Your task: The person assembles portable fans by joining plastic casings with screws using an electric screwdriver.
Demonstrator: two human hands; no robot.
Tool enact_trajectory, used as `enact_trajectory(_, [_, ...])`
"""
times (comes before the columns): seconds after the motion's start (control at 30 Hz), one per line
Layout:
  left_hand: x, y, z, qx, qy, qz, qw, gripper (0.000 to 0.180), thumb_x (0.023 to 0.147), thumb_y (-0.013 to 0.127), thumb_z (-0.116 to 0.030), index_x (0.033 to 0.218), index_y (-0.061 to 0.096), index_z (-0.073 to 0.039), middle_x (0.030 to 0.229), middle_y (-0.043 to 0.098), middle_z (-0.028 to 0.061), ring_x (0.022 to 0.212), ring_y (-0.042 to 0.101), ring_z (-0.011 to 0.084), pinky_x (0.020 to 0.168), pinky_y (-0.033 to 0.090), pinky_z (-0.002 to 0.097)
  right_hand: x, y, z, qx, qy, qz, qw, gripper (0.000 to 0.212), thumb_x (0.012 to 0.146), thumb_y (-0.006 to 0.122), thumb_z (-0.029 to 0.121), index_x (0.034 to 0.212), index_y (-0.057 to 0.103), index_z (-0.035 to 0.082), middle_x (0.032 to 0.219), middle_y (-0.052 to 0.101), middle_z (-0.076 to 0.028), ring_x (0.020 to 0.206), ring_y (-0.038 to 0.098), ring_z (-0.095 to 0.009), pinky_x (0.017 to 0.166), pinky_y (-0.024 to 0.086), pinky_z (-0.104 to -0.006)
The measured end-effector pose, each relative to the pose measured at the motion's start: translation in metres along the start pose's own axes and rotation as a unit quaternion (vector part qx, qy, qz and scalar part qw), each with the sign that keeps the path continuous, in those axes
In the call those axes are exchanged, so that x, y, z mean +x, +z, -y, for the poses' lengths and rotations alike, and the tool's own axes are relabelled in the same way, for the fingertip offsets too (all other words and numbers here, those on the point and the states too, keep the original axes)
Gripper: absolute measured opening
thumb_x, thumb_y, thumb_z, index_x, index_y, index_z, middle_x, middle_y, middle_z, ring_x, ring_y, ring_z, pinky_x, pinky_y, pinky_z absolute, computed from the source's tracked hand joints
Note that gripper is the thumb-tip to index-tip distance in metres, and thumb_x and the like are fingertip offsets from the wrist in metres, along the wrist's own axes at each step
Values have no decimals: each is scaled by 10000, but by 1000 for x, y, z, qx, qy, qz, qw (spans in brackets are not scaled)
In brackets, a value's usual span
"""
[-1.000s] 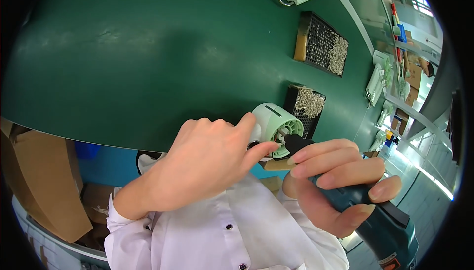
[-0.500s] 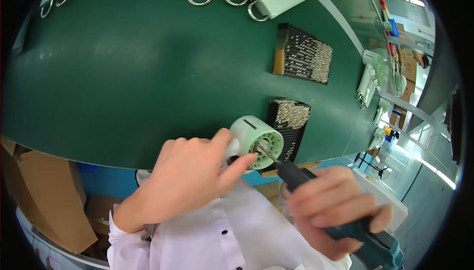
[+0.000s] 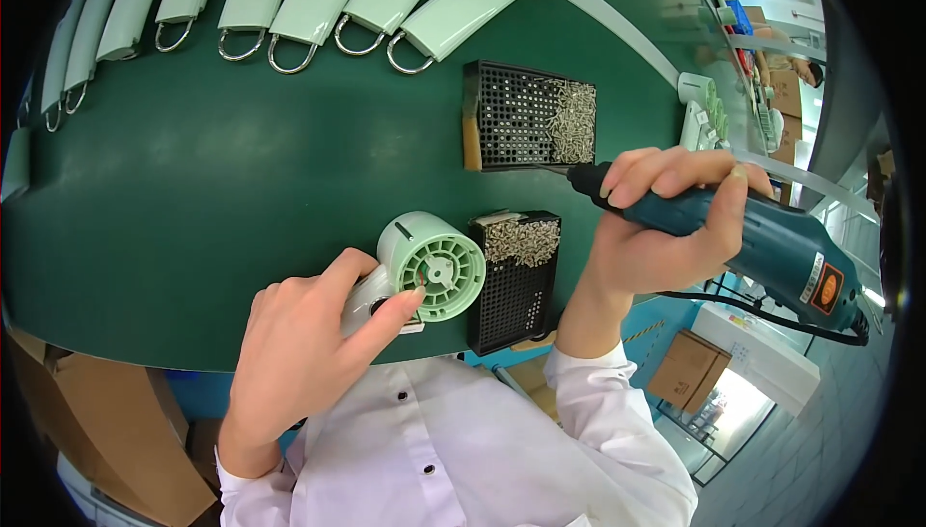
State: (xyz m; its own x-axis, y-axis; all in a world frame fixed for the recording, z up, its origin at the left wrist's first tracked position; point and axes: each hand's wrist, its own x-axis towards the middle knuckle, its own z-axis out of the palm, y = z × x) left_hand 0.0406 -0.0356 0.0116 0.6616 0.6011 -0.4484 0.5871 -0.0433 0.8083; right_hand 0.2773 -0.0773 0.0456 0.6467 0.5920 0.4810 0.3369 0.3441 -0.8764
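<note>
My left hand (image 3: 304,344) is closed around a light green hair dryer housing (image 3: 400,243) near the bench's front edge. The housing's round, vaned open end faces up and to the right, and my thumb lies at its rim. My right hand (image 3: 651,262) grips a dark teal electric screwdriver (image 3: 786,243), held out to the right. Its thin bit reaches the front edge of the far black screw tray (image 3: 472,98); whether a screw is on the tip is too small to tell. Beside the housing stands a second black screw tray (image 3: 495,310), with loose screws piled at its far end.
Several light green hair dryers (image 3: 468,14) with metal hanging loops lie in a row along the far side of the green bench (image 3: 241,180). A black cord (image 3: 772,315) trails from the screwdriver. Cardboard boxes (image 3: 116,431) stand below at the left.
My right hand has lifted the screwdriver out of the housing and carried it up to the far tray. My left hand still holds the housing, now turned with its open end more toward view.
</note>
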Motion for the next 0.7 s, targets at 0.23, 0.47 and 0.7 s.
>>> enact_trajectory(0.23, [2, -2, -2, 3, -8, 6, 1000, 380, 875, 668, -380, 887, 626, -3, 562, 605, 121, 459, 571, 287, 493, 423, 358, -3, 8, -9, 21, -1, -2, 1000, 148, 956, 456, 210, 956, 443, 63, 601, 486, -89, 364, 455, -202, 358, 434, -364])
enact_trajectory(0.47, [2, -4, 0, -8, 0, 9, 1000, 334, 869, 671, -328, 892, 623, 2, 601, 629, 126, 466, 577, 265, 490, 431, 336, -7, 10, -14, 16, -7, 17, 1000, 119, 949, 458, 194, 971, 447, 77, 599, 488, -95, 355, 455, -207, 353, 440, -366])
enact_trajectory(0.7, [0, -3, 0, 6, -3, 23, 1000, 319, 865, 662, -307, 908, 625, 7, 635, 653, 126, 473, 581, 240, 494, 429, 312, -9, 7, -6, -28, 3, -6, 1000, 166, 939, 452, 244, 909, 447, 81, 600, 472, -82, 357, 443, -199, 351, 417, -356])
